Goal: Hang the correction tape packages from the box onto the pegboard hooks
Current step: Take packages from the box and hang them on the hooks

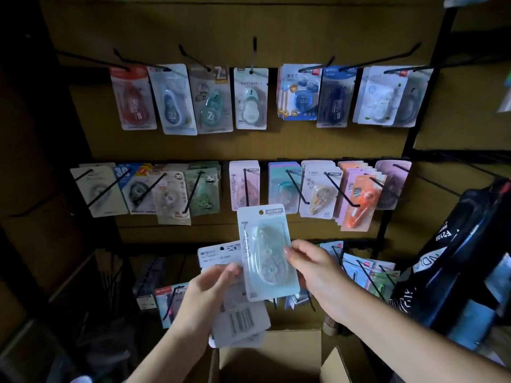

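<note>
My right hand point(312, 269) pinches the right edge of a pale mint correction tape package point(265, 250), held upright with its hang hole at the top, below the middle row of hooks. My left hand point(210, 288) grips a stack of packages point(237, 316) turned back side out, a barcode showing. An open cardboard box point(276, 355) sits low in the centre beneath both hands. The pegboard point(249, 145) carries rows of black hooks; a middle-row hook point(245, 186) with pink packages hangs just above the mint package.
Three rows of hooks hold several kinds of tape packages. A black bag point(464, 261) hangs at the right. Long bare hook ends stick out towards me across the top and middle rows. Dark shelving stands on the left.
</note>
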### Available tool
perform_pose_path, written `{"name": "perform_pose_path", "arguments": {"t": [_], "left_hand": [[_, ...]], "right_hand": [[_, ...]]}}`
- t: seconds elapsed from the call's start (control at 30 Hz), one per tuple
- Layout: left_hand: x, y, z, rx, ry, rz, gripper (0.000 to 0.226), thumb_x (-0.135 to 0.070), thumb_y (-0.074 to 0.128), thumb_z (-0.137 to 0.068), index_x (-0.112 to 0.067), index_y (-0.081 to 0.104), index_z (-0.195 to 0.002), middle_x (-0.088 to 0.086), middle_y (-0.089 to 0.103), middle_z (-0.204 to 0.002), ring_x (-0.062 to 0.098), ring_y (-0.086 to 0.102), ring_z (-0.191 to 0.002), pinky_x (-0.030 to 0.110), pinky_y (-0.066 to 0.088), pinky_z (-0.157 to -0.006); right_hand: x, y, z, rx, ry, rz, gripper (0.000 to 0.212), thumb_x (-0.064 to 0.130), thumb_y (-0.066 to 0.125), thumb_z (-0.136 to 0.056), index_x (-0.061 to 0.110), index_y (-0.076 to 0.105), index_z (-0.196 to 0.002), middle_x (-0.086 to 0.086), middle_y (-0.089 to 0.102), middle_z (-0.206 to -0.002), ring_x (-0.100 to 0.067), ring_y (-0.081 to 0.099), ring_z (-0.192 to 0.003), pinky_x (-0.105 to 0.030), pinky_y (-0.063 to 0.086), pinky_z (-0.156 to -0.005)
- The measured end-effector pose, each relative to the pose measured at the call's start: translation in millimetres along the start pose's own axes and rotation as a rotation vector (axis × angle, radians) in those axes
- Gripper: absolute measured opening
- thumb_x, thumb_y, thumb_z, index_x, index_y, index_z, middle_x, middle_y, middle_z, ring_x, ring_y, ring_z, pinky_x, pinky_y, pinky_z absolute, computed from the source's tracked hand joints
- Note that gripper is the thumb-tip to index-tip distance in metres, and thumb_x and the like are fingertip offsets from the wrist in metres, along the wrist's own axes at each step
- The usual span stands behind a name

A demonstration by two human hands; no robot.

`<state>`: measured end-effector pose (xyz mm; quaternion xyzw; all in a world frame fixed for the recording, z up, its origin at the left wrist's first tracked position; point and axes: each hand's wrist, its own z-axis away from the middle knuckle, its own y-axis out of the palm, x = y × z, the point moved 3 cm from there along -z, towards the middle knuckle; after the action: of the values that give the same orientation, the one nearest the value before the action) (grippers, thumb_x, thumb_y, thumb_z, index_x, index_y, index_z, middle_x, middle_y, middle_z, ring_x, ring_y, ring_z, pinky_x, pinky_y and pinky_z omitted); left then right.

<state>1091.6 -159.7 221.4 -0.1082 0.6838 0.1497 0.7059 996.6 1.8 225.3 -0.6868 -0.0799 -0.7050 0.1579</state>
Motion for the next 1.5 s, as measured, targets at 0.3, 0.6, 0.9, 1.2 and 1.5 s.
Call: {"name": "perform_pose_path", "arguments": {"t": [0.3, 0.6, 0.9, 1.2, 1.5], "left_hand": [[-13.9, -4.0, 10.3, 0.099, 0.049, 0.063, 0.033, -0.029, 0.06, -0.085, 0.003, 0.065, -0.084, 0.018, 0.07, -0.089, 0.034, 0.063, -0.083, 0.053, 0.047, -0.086], [1.3, -14.6, 2.4, -0.031, -0.015, -0.02, 0.027, -0.045, 0.059, -0.085, -0.024, 0.075, -0.08, 0.014, 0.069, -0.099, 0.034, 0.065, -0.093, 0.055, 0.047, -0.09], [15.5, -28.8, -6.1, -0.098, -0.067, -0.025, 0.03, -0.029, 0.053, -0.091, -0.019, 0.072, -0.07, 0.013, 0.072, -0.078, 0.031, 0.068, -0.077, 0.049, 0.051, -0.08], [29.4, -35.4, -21.3, -0.092, -0.086, 0.013, 0.027, -0.027, 0.05, -0.093, -0.012, 0.07, -0.082, 0.012, 0.07, -0.08, 0.025, 0.067, -0.072, 0.039, 0.051, -0.068], [5.4, -39.7, -62.0, -0.066, -0.013, 0.016, 0.022, -0.027, 0.053, -0.091, -0.02, 0.07, -0.08, 0.003, 0.07, -0.087, 0.025, 0.066, -0.085, 0.046, 0.053, -0.077]], "right_hand": [[7.1, 15.7, 10.4, 0.104, 0.092, -0.155, 0.012, 0.02, 0.055, -0.091, 0.016, 0.065, -0.096, -0.008, 0.069, -0.102, -0.025, 0.065, -0.098, -0.042, 0.053, -0.088], [13.2, 15.3, 7.1, 0.016, -0.066, 0.132, 0.018, 0.025, 0.051, -0.094, 0.014, 0.064, -0.088, -0.014, 0.065, -0.098, -0.029, 0.06, -0.098, -0.03, 0.041, -0.076], [13.7, 16.5, -6.9, -0.076, -0.076, 0.209, 0.025, 0.029, 0.051, -0.093, 0.008, 0.062, -0.086, -0.019, 0.061, -0.091, -0.017, 0.05, -0.079, -0.029, 0.034, -0.068], [19.8, 25.3, -23.3, -0.166, -0.177, 0.364, 0.033, 0.023, 0.05, -0.094, 0.014, 0.048, -0.062, 0.007, 0.039, -0.054, -0.008, 0.034, -0.054, -0.018, 0.024, -0.049], [42.1, 40.1, -121.1, -0.338, -0.123, 0.271, 0.027, 0.021, 0.054, -0.092, -0.004, 0.065, -0.093, -0.01, 0.056, -0.08, -0.02, 0.048, -0.076, -0.028, 0.039, -0.069]]}}
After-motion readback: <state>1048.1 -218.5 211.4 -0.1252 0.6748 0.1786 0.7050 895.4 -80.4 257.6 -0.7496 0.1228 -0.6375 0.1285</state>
